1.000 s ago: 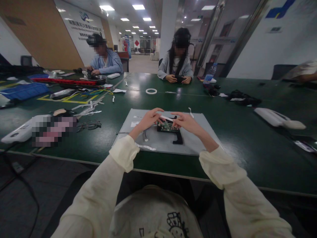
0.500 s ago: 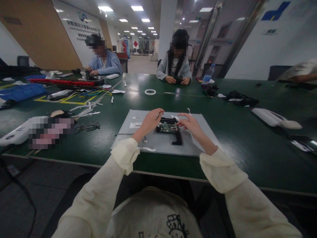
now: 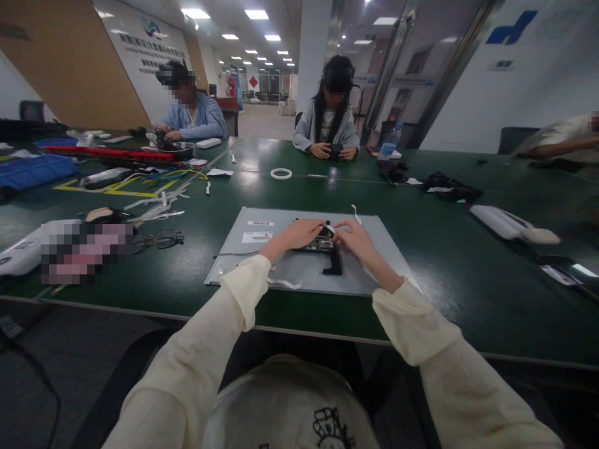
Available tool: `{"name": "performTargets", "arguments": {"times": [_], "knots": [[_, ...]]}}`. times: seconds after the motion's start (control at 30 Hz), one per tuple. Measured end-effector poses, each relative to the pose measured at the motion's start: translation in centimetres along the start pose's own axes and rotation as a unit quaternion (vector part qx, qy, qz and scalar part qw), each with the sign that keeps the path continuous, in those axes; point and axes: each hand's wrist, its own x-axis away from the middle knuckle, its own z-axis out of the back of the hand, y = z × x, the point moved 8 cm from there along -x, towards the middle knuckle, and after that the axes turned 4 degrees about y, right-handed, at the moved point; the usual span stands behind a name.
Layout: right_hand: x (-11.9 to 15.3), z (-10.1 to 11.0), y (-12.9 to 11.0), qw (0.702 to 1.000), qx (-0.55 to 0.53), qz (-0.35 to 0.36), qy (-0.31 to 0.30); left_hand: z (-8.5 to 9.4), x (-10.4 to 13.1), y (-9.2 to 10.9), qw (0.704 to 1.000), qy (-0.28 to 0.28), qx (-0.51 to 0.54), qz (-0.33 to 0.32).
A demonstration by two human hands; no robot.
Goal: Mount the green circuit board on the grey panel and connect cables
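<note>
A green circuit board in a black frame (image 3: 333,265) lies on a grey flat panel (image 3: 234,249) in front of me. My left hand (image 3: 299,234) lies across the board's left and back part, fingers stretched to the right and covering much of it. A short white strip (image 3: 330,229) spans the gap between both hands at the board's back right. My right hand (image 3: 355,240) has its thumb and fingertips closed on the right end of that strip. Whether the left fingertips press on the strip's other end is hard to make out.
Another white strip (image 3: 285,284) lies at the panel's front, and a thin one (image 3: 356,214) at its back edge. A white tape roll (image 3: 281,174) sits beyond. Eyeglasses (image 3: 159,240) and a blue tray (image 3: 40,173) are left; a white device (image 3: 512,224) is right. Two people sit opposite.
My left hand has moved right and lowered over the board. My right hand has drawn in, fingers now closer together at the white strip.
</note>
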Motion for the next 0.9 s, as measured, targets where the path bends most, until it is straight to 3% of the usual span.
{"name": "performTargets", "arguments": {"times": [0.3,0.5,0.9], "knots": [[0.8,-0.1,-0.9,0.986,0.15,0.069,-0.009,-0.2,0.0,0.1,0.999,-0.015,-0.051,-0.002],[1.6,-0.6,-1.4,0.932,0.349,0.094,-0.003,-0.6,0.0,-0.4,0.997,-0.012,-0.076,-0.006],[3.0,-0.8,-2.2,0.853,0.511,0.104,0.002,-0.6,0.2,-0.3,0.993,-0.031,-0.116,0.004]]}}
